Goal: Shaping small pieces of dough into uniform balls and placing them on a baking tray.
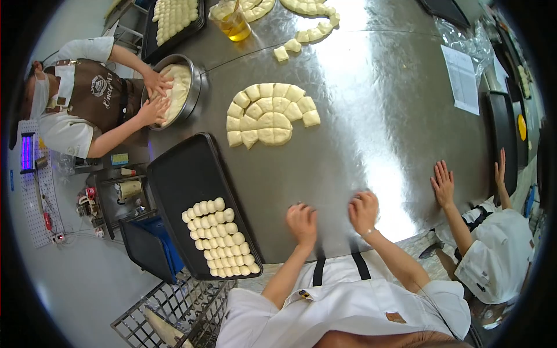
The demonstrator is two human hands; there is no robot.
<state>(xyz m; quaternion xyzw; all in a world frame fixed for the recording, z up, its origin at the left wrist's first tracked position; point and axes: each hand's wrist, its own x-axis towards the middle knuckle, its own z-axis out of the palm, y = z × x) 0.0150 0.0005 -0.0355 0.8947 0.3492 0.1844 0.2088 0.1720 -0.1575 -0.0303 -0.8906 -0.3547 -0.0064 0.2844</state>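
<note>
My left hand (302, 222) is cupped palm down on the steel worktable (304, 174), its fingers curled under. To the right of it, my right hand (364, 212) rests in a similar curled pose. Both palms hide whatever may be beneath them. Further up the table lies a fan of cut dough pieces (272, 114), apart from both hands. On my left stands a black tray (185, 169), its near end holding rows of smooth round dough balls (222, 239).
A co-worker in a brown apron (98, 91) presses dough in a metal bowl (194, 93). Another person's hands (444, 185) are at the right. Up the table are a jug of yellow liquid (235, 28), more dough pieces (315, 32) and a paper sheet (461, 80). A wire rack (174, 309) stands lower left.
</note>
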